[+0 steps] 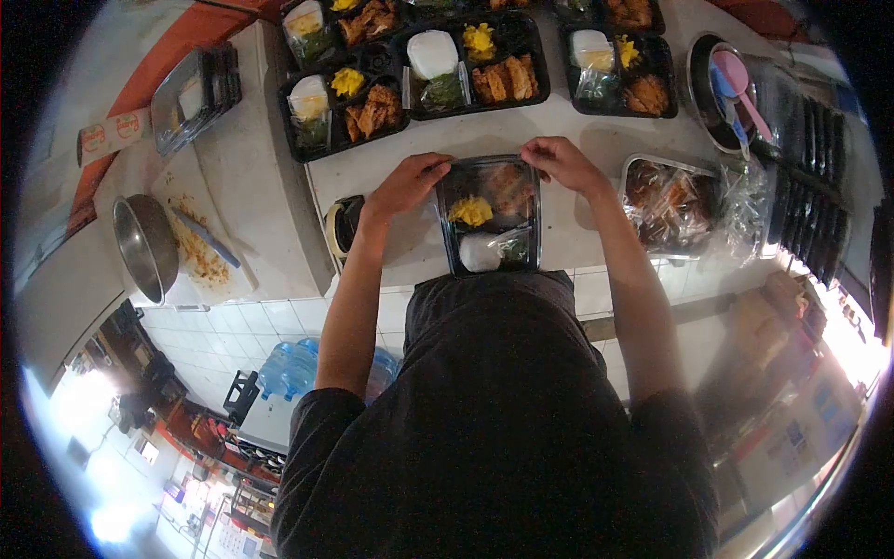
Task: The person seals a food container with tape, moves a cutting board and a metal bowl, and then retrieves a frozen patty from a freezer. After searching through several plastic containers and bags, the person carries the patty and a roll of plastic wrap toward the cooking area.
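Note:
A black meal box (454, 250) with a clear lid over it lies on the counter right in front of my body. Through the lid show yellow shredded food, browned meat, a white wrapped portion and something green. At the box's far left corner, my left hand (406, 184) is closed, fingertips pinching the rim. My right hand (566, 165) pinches the far right corner in the same way. Whether the lid is fully pressed down at the edges cannot be made out. Beyond my hands stand several filled, uncovered meal boxes (503, 110).
To the right are a metal tray (636, 168) of plastic-wrapped food, a bowl with a pink spoon (740, 79), and stacked black trays (810, 200). A tape dispenser (345, 224) sits left. Farther left are a metal bowl (144, 247), a knife (207, 238) and clear lids (182, 98).

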{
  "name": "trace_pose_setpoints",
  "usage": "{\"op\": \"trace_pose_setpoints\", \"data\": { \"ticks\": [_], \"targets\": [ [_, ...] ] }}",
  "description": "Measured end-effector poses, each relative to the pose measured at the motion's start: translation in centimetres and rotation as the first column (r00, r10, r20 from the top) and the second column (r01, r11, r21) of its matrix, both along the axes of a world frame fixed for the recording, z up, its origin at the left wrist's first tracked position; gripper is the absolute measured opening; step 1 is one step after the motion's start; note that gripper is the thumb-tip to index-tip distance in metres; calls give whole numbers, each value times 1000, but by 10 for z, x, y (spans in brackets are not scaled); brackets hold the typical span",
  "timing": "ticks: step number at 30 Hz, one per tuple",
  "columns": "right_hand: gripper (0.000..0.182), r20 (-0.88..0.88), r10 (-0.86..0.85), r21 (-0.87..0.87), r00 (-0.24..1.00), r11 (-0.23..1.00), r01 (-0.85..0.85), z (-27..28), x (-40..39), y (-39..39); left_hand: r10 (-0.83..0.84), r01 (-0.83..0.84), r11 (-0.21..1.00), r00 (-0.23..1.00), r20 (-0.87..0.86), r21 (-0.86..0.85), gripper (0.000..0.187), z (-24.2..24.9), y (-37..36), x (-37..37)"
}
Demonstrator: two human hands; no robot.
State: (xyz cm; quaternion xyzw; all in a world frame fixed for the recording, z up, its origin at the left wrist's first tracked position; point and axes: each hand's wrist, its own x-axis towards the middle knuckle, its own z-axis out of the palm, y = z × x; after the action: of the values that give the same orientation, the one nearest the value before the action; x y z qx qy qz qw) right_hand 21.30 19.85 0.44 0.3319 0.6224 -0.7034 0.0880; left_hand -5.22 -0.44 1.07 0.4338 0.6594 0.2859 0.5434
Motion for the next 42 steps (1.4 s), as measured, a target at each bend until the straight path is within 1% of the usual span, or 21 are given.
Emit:
{"op": "trace_pose_setpoints", "data": {
  "ticks": [2, 4, 5, 6, 10, 13, 15, 19, 20, 22, 23, 25, 26, 27, 28, 30, 33, 35, 37, 40, 42],
  "targets": [
    [29, 13, -20, 17, 1000, 1000, 20, -2, -2, -1, -4, 5, 999, 1000, -13, 33, 38, 0, 1, 0],
    [29, 32, -46, 37, 998, 998, 45, -10, -2, -6, -19, 19, 997, 1000, 8, -72, 40, 2, 3, 0],
    [28, -47, -51, 323, 998, 944, 64, -16, -5, -12, -20, 20, 997, 1000, 9, -71, 40, 3, 5, 1],
    [28, -122, -32, 578, 992, 811, 98, -18, -9, -17, -27, 26, 998, 999, -23, -50, 40, 2, 5, 2],
    [28, -152, -203, 538, 967, 804, 253, -21, -20, -24, -9, 12, 999, 996, -91, 30, 40, 2, 2, 5],
    [28, -57, -168, 594, 984, 787, 169, -22, -22, -20, -4, 4, 1000, 998, -62, 6, 39, 4, 3, 5],
    [32, 64, -152, 739, 986, 671, 56, -21, -24, -19, 9, -9, 1000, 999, -41, -2, 37, 2, 5, 7],
    [34, 116, -142, 721, 983, 692, 15, -10, -29, -16, 33, -33, 998, 999, 2, -57, 34, 3, 2, 6],
    [33, 174, -127, 762, 977, 646, -52, -4, -30, -16, 32, -32, 998, 999, 3, -57, 34, 5, 3, 6],
    [33, 230, -118, 797, 966, 592, -118, 1, -30, -13, -112, 136, 989, 951, -287, 64, 30, 14, 9, 5],
    [31, 262, -137, 782, 955, 610, -127, 3, -30, -12, -114, 139, 988, 951, -287, 66, 30, 18, 10, 8],
    [28, 297, -151, 762, 943, 633, -139, 4, -25, -10, 93, -27, 979, 939, -330, 200, 29, 44, 14, 24],
    [26, 118, -202, 766, 972, 642, 40, 4, -22, -10, 94, -30, 980, 939, -330, 196, 29, 43, 15, 27],
    [23, -65, -253, 735, 965, 642, 218, 7, -23, -11, 130, -40, 953, 949, -286, 300, 29, 40, 15, 28],
    [23, -66, -249, 732, 966, 646, 217, 10, -24, -16, 160, -53, 915, 958, -238, 401, 29, 38, 15, 29],
    [21, -134, -135, 672, 982, 716, 190, 20, -22, -25, 131, -24, 934, 952, -278, 358, 28, 32, 14, 33],
    [22, -100, -16, 722, 995, 687, 83, 31, -25, -36, 125, -30, 952, 947, -297, 305, 27, 23, 14, 41],
    [23, -114, 0, 713, 993, 697, 82, 26, -24, -35, 152, -68, 955, 947, -282, 287, 27, 20, 12, 40],
    [23, -129, 18, 705, 992, 705, 79, 23, -22, -32, 69, -16, 975, 971, -231, 222, 27, 23, 14, 33],
    [24, -162, 94, 712, 982, 701, 50, 19, -22, -26, -12, 74, 965, 971, -240, 252, 28, 16, 13, 22],
    [23, -166, 121, 707, 979, 707, 33, 17, -23, -24, 9, 80, 957, 952, -305, 279, 30, 14, 12, 21]
  ]
}}
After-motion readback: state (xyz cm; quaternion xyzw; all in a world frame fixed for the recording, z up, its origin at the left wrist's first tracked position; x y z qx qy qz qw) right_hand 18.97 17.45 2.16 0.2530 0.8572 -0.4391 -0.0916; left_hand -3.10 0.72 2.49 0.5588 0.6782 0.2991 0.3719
